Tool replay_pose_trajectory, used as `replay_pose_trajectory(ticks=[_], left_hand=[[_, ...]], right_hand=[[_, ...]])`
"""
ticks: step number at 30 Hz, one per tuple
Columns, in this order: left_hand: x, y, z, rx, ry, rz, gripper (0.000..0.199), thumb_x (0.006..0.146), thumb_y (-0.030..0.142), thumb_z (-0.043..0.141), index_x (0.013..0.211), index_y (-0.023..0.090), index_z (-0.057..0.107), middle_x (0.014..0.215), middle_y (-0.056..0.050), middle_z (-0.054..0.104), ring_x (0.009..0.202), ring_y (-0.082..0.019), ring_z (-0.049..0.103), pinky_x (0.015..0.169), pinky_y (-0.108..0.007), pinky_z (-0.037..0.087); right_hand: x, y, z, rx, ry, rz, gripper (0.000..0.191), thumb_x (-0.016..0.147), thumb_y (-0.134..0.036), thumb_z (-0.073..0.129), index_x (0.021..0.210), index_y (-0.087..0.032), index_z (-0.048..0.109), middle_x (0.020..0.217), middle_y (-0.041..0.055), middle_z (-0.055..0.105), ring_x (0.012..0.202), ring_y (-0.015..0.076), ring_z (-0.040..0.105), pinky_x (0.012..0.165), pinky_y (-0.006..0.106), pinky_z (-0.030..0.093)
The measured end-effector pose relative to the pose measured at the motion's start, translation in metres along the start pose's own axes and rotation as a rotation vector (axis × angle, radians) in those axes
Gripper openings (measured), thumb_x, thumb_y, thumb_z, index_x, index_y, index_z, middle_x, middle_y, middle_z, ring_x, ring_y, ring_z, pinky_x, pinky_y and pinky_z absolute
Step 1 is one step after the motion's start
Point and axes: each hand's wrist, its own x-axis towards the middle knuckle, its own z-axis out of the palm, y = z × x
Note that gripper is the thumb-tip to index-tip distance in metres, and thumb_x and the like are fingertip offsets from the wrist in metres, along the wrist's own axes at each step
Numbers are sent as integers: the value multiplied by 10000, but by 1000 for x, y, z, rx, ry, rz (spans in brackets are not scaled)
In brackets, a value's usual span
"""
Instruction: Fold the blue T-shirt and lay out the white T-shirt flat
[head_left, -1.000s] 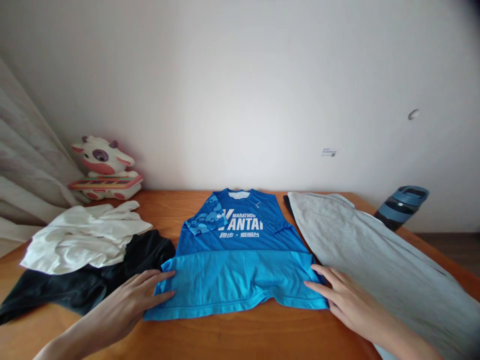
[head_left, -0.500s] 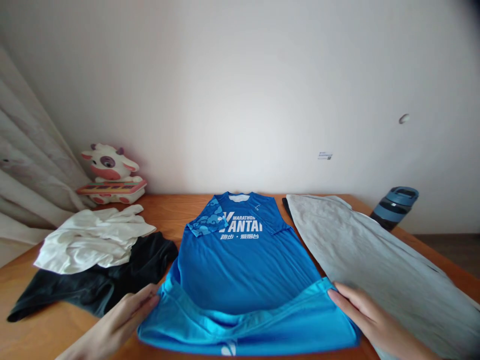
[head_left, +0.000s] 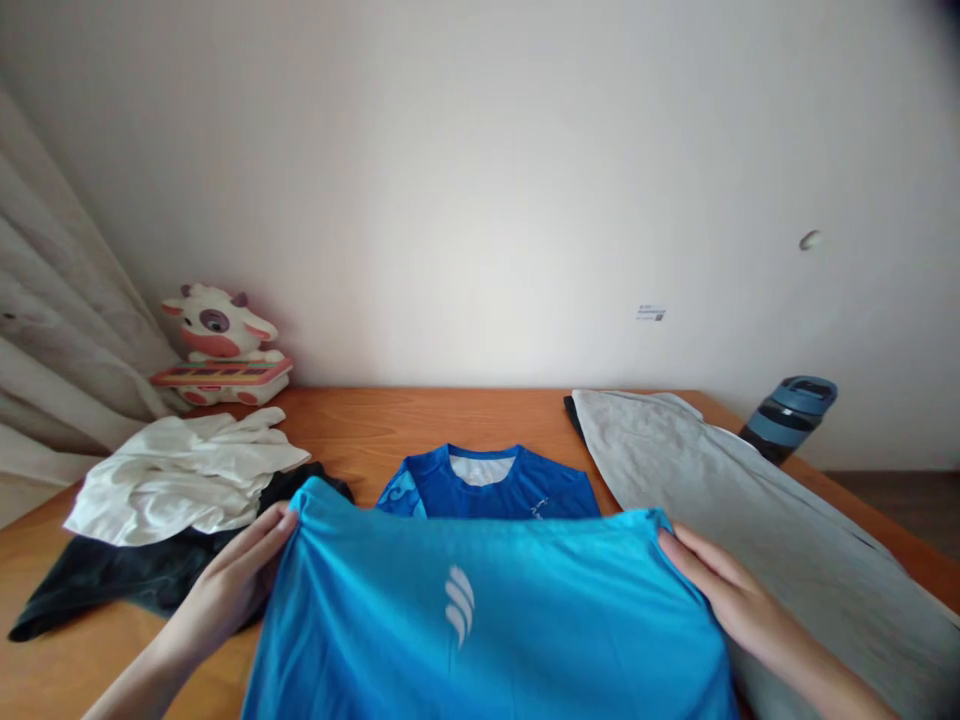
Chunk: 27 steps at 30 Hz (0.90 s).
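Note:
A blue T-shirt (head_left: 540,610) is stretched between my two hands, its lighter blue hem raised and drawn taut. My left hand (head_left: 244,565) is closed on the hem's left corner. At the right corner, my right hand (head_left: 712,575) pinches the same hem. A white striped mark shows on the raised cloth. Behind the hem, the collar and shoulders of the shirt lie on the table; the raised cloth hides the chest print.
Crumpled white clothing (head_left: 180,480) lies on black clothing (head_left: 142,585) at the left. Grey clothing (head_left: 720,500) is spread along the right of the wooden table (head_left: 337,420). A toy cow keyboard (head_left: 221,350) and a blue bottle (head_left: 791,415) stand farther back.
Both hands have lifted the hem, which now covers the lettering. The shirt's collar has slid nearer to me, away from the table's far edge.

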Motion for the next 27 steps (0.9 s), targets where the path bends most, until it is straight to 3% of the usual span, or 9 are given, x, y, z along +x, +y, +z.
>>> replay_pose_trajectory(ticks=[1,4,9,11,15,18,21,24,27], left_hand=[[17,9,15,5,-39,26,546,622,622,834,1007,251,723,898,16,750,794,-198,692,655,-248,576],[68,14,48,121,21,130,610,619,697,785,957,196,702,866,-1,747,817,-199,679,688,-250,554],[119,-13,72,367,-52,-37,517,716,691,685,796,180,707,771,-76,762,808,-275,724,717,-346,572],[125,-20,75,440,-82,-8,470,708,631,727,819,174,718,797,-88,779,845,-295,737,748,-357,577],[134,-20,75,418,-53,173,469,740,569,731,1004,183,705,886,-68,798,874,-274,748,759,-334,585],[148,-18,73,554,31,216,466,857,569,592,1092,175,672,898,-77,792,866,-269,751,775,-351,588],[156,-20,78,723,151,250,436,898,454,550,1185,138,635,1104,-159,759,1051,-324,714,947,-458,541],[144,-30,101,909,139,482,472,905,341,544,1317,112,563,1382,-222,612,1329,-354,547,1124,-523,400],[114,-46,151,1139,-54,765,431,973,285,435,1358,136,560,1465,-199,550,1405,-316,474,1167,-494,363]], right_hand=[[20,-12,10,28,41,-21,677,757,-758,618,1159,-229,752,1236,88,746,1270,346,611,1058,405,493],[78,-33,39,23,73,-104,621,806,-725,574,1092,-207,761,1160,98,771,1217,329,641,1035,403,492],[130,-21,77,-251,-68,-197,516,802,-677,587,812,-184,740,848,103,789,859,309,731,785,376,544],[136,-13,85,-285,-46,-229,435,806,-614,607,808,-193,714,817,85,776,807,288,722,747,354,528],[148,-5,92,-311,113,-261,373,931,-503,452,976,-199,664,942,91,766,901,263,714,811,342,510],[161,-3,93,-350,217,-247,338,955,-455,433,1020,-201,646,964,108,756,944,274,705,840,362,512],[165,-6,95,-384,294,-248,303,938,-359,470,1114,-171,631,1035,147,739,1027,294,682,902,396,510],[150,-20,111,-420,333,-416,397,940,-321,482,1265,-114,578,1257,210,661,1215,324,594,1043,452,452],[123,-44,153,-474,222,-705,393,1012,-326,373,1252,-139,622,1324,186,638,1281,292,563,1108,440,418]])
